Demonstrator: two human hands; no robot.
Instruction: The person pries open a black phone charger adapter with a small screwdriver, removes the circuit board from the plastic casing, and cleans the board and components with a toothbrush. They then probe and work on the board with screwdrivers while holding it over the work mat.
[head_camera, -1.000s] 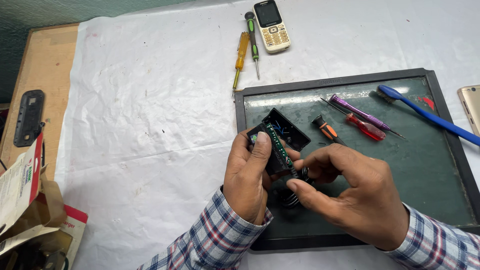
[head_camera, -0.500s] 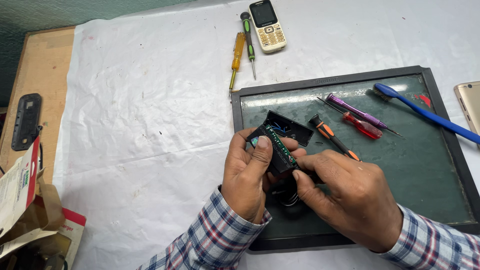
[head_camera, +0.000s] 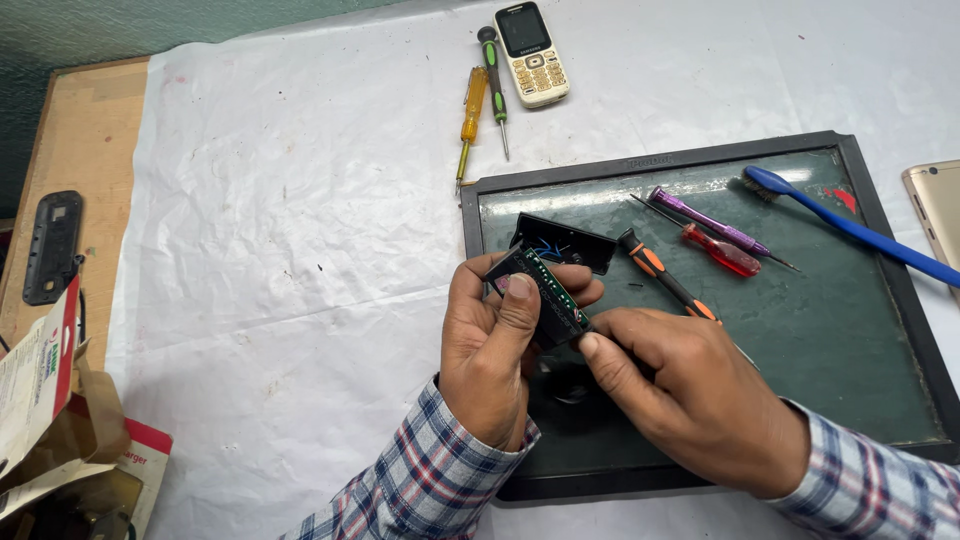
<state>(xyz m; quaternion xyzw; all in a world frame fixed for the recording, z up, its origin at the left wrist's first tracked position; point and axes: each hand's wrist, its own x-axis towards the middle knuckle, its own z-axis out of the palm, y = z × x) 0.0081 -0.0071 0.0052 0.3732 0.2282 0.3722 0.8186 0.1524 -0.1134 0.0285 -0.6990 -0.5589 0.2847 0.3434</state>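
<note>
A white sheet (head_camera: 280, 230) covers the table, its bare wood (head_camera: 90, 130) showing at upper left; a dark-framed green tray (head_camera: 850, 330) lies at right. At centre, the left hand (head_camera: 490, 350) pinches a small black module (head_camera: 545, 295) — thumb on its face, fingers curled behind. The right hand (head_camera: 700, 400) closes thumb and forefinger on the module's lower end. A black casing (head_camera: 565, 243) sits just above on the tray; screwdrivers (head_camera: 720, 240) and a blue brush (head_camera: 850, 225) lie further right, and a keypad phone (head_camera: 530, 52) is at top.
</note>
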